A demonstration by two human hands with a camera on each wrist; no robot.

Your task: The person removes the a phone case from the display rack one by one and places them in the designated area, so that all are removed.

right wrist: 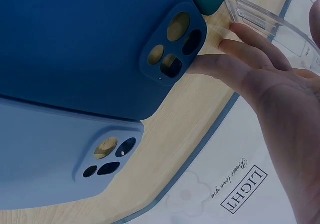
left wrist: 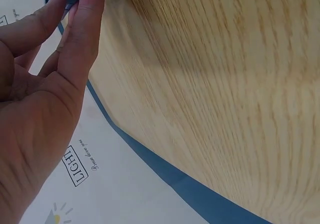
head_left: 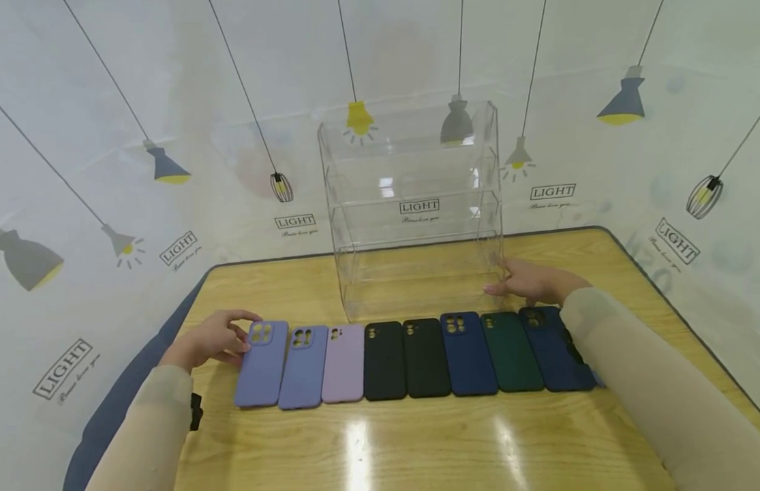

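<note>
Several phone cases lie in a row on the table. My left hand (head_left: 215,339) pinches the outer edge of the leftmost periwinkle phone case (head_left: 260,372); in the left wrist view only a small bit of it shows between thumb and finger. A clear tiered display rack (head_left: 416,271) stands behind the row. At its lower right corner, my right hand (head_left: 536,281) grips its side between thumb and fingers. In the right wrist view, the nearest finger overlaps the camera end of a dark blue phone case (right wrist: 100,44). Beside that lies a light blue phone case (right wrist: 45,154), mostly hidden by my sleeve in the head view.
Between the ends of the row lie another periwinkle case (head_left: 302,375), a lilac case (head_left: 344,365), two black cases (head_left: 384,361), a dark blue case (head_left: 472,361) and a dark green case (head_left: 511,358). A lamp-patterned cloth (head_left: 245,225) surrounds the wooden table (head_left: 281,450).
</note>
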